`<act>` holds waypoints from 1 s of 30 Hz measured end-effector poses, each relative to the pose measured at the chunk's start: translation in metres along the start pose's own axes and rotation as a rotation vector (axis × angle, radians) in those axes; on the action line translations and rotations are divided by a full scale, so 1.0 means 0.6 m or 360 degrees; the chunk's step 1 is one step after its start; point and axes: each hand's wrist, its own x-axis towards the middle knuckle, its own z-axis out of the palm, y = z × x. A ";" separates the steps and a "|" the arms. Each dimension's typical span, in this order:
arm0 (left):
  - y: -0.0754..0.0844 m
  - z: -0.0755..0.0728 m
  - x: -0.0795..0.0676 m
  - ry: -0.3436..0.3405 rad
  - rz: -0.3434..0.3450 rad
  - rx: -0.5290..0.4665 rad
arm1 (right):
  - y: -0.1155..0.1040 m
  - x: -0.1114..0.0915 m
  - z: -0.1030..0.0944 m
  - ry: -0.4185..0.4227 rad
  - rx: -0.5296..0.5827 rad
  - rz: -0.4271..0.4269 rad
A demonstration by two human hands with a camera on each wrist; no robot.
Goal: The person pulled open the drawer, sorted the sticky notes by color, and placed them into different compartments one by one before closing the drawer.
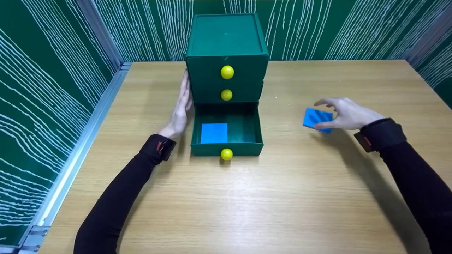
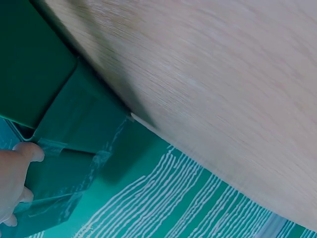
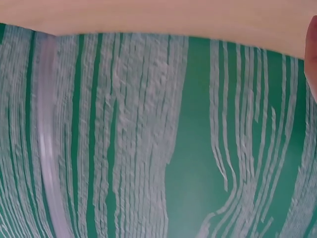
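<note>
A green cabinet [image 1: 227,35] of three drawers with round yellow knobs stands at the back middle in the head view. Its bottom drawer [image 1: 243,149] is pulled out, and a flat blue square [image 1: 214,133] lies in the drawer's left part. My left hand [image 1: 180,106] rests along the cabinet's left side with its fingers stretched toward the back. To the right, my right hand [image 1: 348,113] hovers at a second blue square [image 1: 312,116] on the table, thumb over its near part and fingers spread past its far edge. The right wrist view catches only a sliver of finger [image 3: 311,59].
The wooden table [image 1: 226,204] runs back to a green wall [image 1: 303,31] with white wavy lines. A similar wall and a metal rail [image 1: 77,155] border the left side. The upper two drawers, marked by yellow knobs [image 1: 227,72], are closed.
</note>
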 end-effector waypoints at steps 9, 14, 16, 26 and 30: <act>0.003 -0.003 -0.001 -0.0006 0.0002 -0.0010 | 0.036 0.001 0.030 -0.0042 0.0042 0.0083; 0.004 -0.004 -0.002 0.0000 -0.0007 0.0001 | 0.034 0.003 0.032 -0.0045 0.0088 0.0086; 0.005 -0.003 -0.002 0.0004 -0.0013 0.0010 | 0.028 0.005 0.029 -0.0055 0.0114 0.0081; 0.003 0.000 0.001 -0.0004 -0.0035 0.0021 | -0.054 0.005 0.001 0.0102 0.0054 -0.0138; 0.003 0.000 0.001 0.0007 -0.0023 0.0017 | -0.116 0.009 -0.009 0.0172 -0.0024 -0.0283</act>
